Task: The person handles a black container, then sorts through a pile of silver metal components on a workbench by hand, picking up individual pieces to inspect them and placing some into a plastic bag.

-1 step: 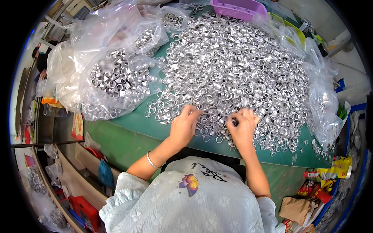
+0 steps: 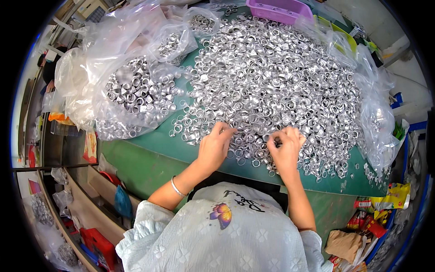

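Note:
A wide heap of silver metal rings [image 2: 272, 77] covers much of the green table [image 2: 167, 147]. At the heap's near edge, my left hand [image 2: 214, 145] is closed, its fingertips pointing right over the rings; what they hold, if anything, is too small to tell. A little to the right, my right hand [image 2: 285, 149] has its thumb and fingers curled together above the rings. Something dark shows inside that curl, and I cannot make out whether it is a ring or a gap. Loose rings lie between and below both hands.
To the left, a clear plastic bag [image 2: 102, 106] lies open with more rings [image 2: 140, 88] in it. A purple basket [image 2: 281, 13] and a yellow-green basket [image 2: 337, 29] stand at the back. Crumpled clear plastic [image 2: 374, 109] lines the right edge. Wooden shelving [image 2: 93, 199] is at lower left.
My right hand has shifted slightly to the right over the rings. My left hand stays in nearly the same place.

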Available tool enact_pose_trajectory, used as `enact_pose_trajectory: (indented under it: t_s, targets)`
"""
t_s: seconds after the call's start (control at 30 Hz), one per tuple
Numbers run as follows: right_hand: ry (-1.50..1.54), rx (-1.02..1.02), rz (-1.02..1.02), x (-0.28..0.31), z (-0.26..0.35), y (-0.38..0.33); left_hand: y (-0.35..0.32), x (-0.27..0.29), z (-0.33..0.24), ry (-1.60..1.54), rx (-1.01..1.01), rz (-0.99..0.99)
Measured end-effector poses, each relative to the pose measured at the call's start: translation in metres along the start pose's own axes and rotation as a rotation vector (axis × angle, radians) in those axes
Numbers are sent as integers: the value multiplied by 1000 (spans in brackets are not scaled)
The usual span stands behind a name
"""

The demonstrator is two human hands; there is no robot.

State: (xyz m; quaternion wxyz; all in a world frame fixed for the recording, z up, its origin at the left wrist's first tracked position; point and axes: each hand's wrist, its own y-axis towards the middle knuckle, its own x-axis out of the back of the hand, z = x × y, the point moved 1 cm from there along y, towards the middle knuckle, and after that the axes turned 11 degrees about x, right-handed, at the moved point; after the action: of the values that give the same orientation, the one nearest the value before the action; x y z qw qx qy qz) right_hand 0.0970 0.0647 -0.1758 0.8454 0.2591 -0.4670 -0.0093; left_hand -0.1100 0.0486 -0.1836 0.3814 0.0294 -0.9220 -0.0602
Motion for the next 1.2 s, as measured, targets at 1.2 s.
enact_pose_trajectory:
  t_s: [1.2]
  targets:
    - [252,532,262,-2,23,-4,-9,9,3,-4,-90,71]
